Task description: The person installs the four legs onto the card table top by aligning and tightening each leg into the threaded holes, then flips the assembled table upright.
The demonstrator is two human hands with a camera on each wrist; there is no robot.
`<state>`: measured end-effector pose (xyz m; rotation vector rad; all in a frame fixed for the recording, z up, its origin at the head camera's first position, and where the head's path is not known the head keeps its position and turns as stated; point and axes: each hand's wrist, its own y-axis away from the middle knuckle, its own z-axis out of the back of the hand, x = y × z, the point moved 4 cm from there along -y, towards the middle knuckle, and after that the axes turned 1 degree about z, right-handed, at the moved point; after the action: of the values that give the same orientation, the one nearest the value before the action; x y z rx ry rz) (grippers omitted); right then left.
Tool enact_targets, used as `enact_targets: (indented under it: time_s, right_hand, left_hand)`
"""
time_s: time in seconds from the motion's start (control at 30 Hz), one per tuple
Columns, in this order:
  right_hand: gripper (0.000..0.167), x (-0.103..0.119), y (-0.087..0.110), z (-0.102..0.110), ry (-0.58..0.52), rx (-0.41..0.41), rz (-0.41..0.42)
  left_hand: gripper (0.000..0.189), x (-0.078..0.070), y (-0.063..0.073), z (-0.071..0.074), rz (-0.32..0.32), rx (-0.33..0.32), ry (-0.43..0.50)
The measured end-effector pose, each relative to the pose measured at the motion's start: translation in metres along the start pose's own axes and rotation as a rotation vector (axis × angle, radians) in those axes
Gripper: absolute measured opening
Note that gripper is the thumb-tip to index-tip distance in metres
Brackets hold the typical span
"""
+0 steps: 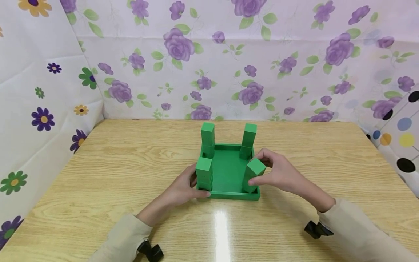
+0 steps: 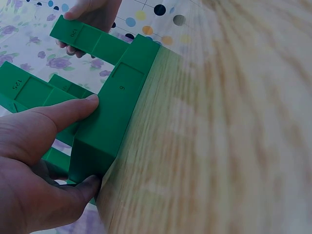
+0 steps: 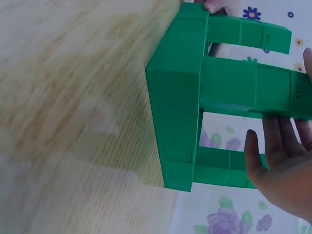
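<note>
A shallow green square tray [image 1: 227,171] lies on the table with a green post at each corner. My left hand [image 1: 183,185] grips its near left corner, thumb on the front wall [image 2: 122,87] and fingers along the left side. The near left post [image 1: 204,174] stands beside that hand. My right hand [image 1: 278,173] pinches the top part of the near right post [image 1: 254,173], which looks turned out of line with the tray. In the right wrist view, the held post [image 3: 253,87] shows a lower and an upper section meeting at a seam.
Two more green posts stand at the tray's far corners, far left [image 1: 207,140] and far right [image 1: 248,140]. The wooden table [image 1: 131,156] extends around the tray. Flowered cloth [image 1: 209,72] hangs behind it. Black bands [image 1: 150,251] show at both sleeves.
</note>
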<state>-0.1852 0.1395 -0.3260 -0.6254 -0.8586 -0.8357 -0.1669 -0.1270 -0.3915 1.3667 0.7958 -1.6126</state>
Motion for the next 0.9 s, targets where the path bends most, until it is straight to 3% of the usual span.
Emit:
enact_targets:
  time_s: [0.27,0.47,0.77,0.9]
  right_hand:
    - [0.048,0.004,0.002,-0.001,0.068,-0.045,-0.029]
    - [0.055,0.004,0.007,0.004,0.058,-0.02,0.021]
    - [0.057,-0.001,0.008,0.016,-0.171,0.174,0.079]
    - [0.055,-0.005,0.007,0.021,-0.262,0.203,0.074]
  left_hand:
    - [0.083,0.001,0.0,0.0,0.007,-0.009,-0.001]
    - [0.081,0.001,-0.001,0.0,-0.003,-0.001,0.003]
    - [0.082,0.001,0.0,0.0,0.01,-0.008,-0.003]
    - [0.081,0.0,0.001,-0.001,0.005,-0.002,0.0]
